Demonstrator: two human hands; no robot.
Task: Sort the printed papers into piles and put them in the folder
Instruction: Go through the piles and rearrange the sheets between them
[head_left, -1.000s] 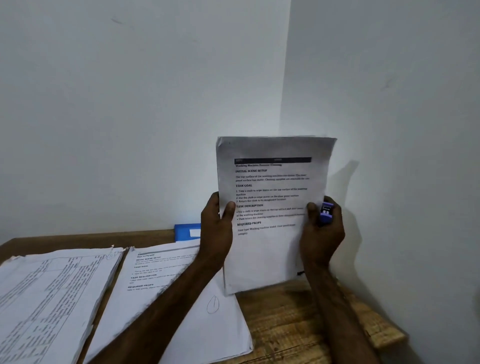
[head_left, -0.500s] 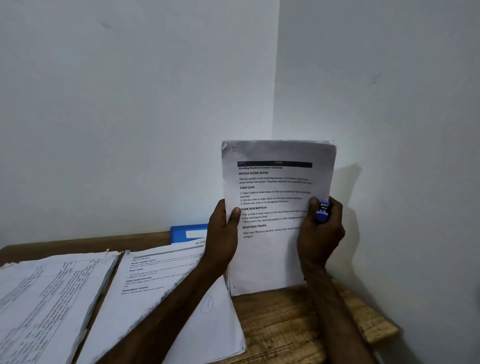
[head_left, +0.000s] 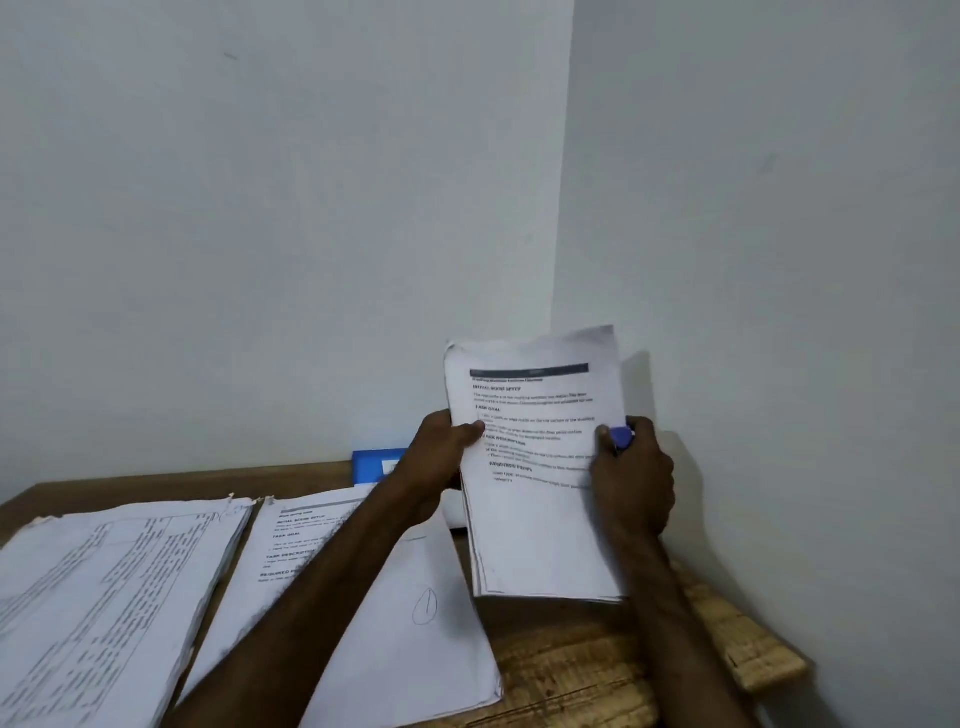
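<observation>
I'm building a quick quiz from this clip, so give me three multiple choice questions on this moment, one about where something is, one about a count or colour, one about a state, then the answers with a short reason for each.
1. Where is the blue folder?
A. at the back of the table against the wall
B. on the floor
C. on top of the left pile

2. How many paper piles lie flat on the wooden table?
A. one
B. two
C. four

3. How is the held stack of papers kept?
A. lying flat under one palm
B. gripped by both hands, raised nearly upright
C. rolled into a tube

Answers:
1 A, it shows behind the left hand where table meets wall.
2 B, the table-printed pile and the text pile lie side by side.
3 B, the left hand and the right hand pinch its side edges.
</observation>
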